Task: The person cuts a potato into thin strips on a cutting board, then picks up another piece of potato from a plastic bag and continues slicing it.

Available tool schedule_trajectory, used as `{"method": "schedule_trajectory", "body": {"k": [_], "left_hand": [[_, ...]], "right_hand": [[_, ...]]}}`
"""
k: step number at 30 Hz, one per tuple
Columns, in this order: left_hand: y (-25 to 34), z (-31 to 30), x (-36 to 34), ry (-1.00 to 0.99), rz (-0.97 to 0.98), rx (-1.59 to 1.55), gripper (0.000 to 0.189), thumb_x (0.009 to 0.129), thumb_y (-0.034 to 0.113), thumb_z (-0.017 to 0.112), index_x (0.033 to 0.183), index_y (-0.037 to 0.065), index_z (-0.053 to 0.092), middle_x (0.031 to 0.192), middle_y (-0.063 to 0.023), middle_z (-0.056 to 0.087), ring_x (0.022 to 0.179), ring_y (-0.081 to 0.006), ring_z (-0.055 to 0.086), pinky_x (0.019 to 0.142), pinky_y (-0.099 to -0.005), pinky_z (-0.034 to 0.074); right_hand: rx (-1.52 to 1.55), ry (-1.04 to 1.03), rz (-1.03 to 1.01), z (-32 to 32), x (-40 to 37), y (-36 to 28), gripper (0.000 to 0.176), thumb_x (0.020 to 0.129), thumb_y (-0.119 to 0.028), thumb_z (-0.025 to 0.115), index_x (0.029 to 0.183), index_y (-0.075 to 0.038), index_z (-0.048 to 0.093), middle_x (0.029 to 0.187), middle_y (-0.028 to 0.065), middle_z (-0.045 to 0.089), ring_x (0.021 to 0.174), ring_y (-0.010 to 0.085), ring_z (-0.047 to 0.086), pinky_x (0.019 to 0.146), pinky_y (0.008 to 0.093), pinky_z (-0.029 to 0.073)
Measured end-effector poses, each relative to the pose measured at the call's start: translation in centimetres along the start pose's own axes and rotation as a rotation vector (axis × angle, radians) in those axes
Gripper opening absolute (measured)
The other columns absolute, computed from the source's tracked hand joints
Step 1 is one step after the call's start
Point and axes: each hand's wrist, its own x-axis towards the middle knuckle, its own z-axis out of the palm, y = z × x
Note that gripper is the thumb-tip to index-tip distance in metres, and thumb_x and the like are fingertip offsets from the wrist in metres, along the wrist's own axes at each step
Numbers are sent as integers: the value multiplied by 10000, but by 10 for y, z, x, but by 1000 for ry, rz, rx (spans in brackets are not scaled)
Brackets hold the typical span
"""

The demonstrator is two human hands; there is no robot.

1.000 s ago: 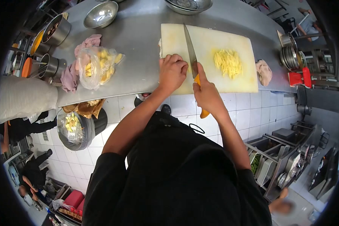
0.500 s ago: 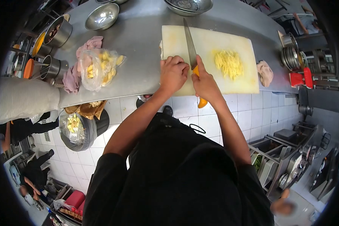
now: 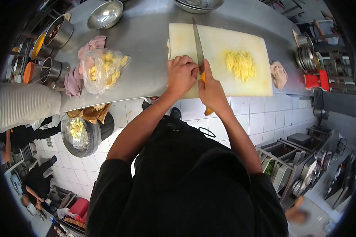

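My right hand (image 3: 213,91) is wrapped around the orange handle of a long kitchen knife (image 3: 198,41), its index finger stretched along the blade's base. The blade points away from me over the white cutting board (image 3: 217,35). Close against the knife's left side, my left hand (image 3: 182,76) rests on the board with curled fingers. Whatever lies under those fingertips is hidden. To the right of the knife sits a pile of thin yellow shreds (image 3: 241,65), on the same board. A clear plastic bag (image 3: 101,73) of peeled yellow pieces lies on the steel table to the left.
Pink cloths (image 3: 73,82) lie beside the bag, and another cloth (image 3: 279,74) is right of the board. Metal bowls (image 3: 105,15) stand toward the back. Pots (image 3: 59,32) and stacked white containers (image 3: 27,104) line the left. Below the table edge is a lined bin (image 3: 81,138).
My right hand has shifted slightly left and toward me with the knife, closer to my left hand. The left hand stays in nearly the same place on the board. The view has tilted slightly.
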Motion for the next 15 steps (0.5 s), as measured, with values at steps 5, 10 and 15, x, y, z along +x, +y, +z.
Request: {"method": "schedule_trajectory", "body": {"k": [5, 10, 15], "left_hand": [[-2, 2, 0, 22, 16, 13, 56, 806, 105, 760, 824, 146, 793, 936, 32, 637, 966, -204, 572, 892, -386, 370], [-3, 5, -1, 65, 15, -23, 55, 805, 86, 756, 819, 130, 786, 936, 21, 633, 964, -216, 573, 895, -389, 373], [1, 1, 0, 25, -14, -1, 45, 817, 106, 752, 823, 131, 789, 930, 18, 634, 967, -218, 576, 891, -390, 372]], "right_hand": [[143, -234, 274, -31, 12, -18, 754, 995, -129, 488, 1654, -68, 127, 920, 317, 705, 775, 450, 677, 794, 513, 544], [127, -276, 324, -38, -1, -32, 768, 983, -126, 496, 1652, -55, 125, 910, 335, 702, 906, 516, 683, 887, 554, 524], [122, -266, 331, -32, -3, -33, 774, 979, -118, 501, 1650, -59, 122, 911, 341, 701, 905, 519, 682, 883, 565, 520]]}}
